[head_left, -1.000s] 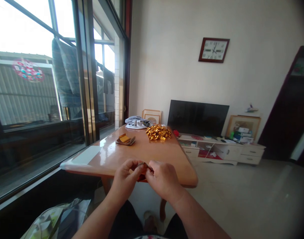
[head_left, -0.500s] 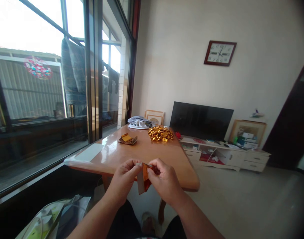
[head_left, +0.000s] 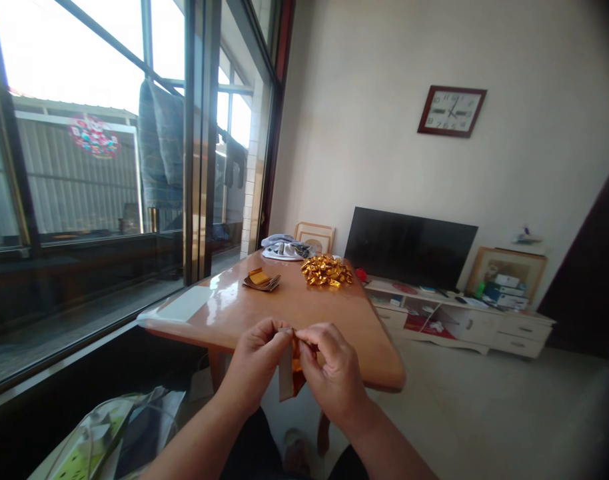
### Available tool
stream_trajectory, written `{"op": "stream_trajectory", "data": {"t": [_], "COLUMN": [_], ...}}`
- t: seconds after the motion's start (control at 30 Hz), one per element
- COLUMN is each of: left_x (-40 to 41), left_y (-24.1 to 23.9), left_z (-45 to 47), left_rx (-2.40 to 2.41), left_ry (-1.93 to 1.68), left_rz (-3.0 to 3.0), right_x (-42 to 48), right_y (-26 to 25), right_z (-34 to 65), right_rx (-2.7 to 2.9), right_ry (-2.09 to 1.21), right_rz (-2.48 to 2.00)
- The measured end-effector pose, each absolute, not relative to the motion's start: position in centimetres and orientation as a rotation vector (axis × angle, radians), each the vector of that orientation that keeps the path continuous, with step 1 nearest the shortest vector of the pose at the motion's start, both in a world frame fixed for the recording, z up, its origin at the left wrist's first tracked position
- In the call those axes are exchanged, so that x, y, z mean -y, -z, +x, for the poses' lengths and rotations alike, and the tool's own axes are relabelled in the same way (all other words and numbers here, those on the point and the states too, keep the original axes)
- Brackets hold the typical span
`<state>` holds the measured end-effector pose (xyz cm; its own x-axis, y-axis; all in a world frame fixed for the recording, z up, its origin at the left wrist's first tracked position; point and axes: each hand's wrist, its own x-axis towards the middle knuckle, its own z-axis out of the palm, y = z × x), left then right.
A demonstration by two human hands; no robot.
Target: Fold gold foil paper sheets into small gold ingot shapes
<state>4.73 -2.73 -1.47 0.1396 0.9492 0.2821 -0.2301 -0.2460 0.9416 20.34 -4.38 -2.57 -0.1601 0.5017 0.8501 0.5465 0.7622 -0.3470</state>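
Note:
A sheet of gold foil paper [head_left: 297, 377] with a pale back hangs between my hands, just off the near edge of the wooden table [head_left: 244, 320]. My left hand [head_left: 258, 363] pinches its upper left edge between thumb and finger. The fingers of my right hand [head_left: 332, 363] are closed on its upper right part and cover some of it. Farther up the table lies a stack of gold paper sheets [head_left: 261, 280]. To its right is a pile of folded gold foil pieces [head_left: 327, 271].
Folded cloth [head_left: 287, 248] lies at the table's far end. A pale sheet [head_left: 182, 305] sits at the left edge beside the window. A television [head_left: 412, 250] stands on a white cabinet [head_left: 474, 330] beyond. Bags [head_left: 119, 430] are low at my left.
My right fingers have shifted over the top of the foil paper, and its upper part is more gathered. The whole view has swung slightly left.

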Motion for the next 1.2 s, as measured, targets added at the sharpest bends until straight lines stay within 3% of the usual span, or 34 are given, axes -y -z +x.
{"op": "stream_trajectory", "data": {"t": [0.73, 1.2], "left_x": [2.56, 2.41], "left_y": [1.44, 1.46], "left_z": [4.30, 4.42], "left_rx": [-0.788, -0.736], "left_ry": [-1.310, -1.309], "left_rz": [1.325, 1.352], "right_x": [4.22, 4.21], "right_y": [2.87, 2.93], "right_z": [20.54, 20.30], "right_rx": [1.900, 1.886], "right_ry": [0.326, 0.331], "right_rz": [-0.880, -0.920]}}
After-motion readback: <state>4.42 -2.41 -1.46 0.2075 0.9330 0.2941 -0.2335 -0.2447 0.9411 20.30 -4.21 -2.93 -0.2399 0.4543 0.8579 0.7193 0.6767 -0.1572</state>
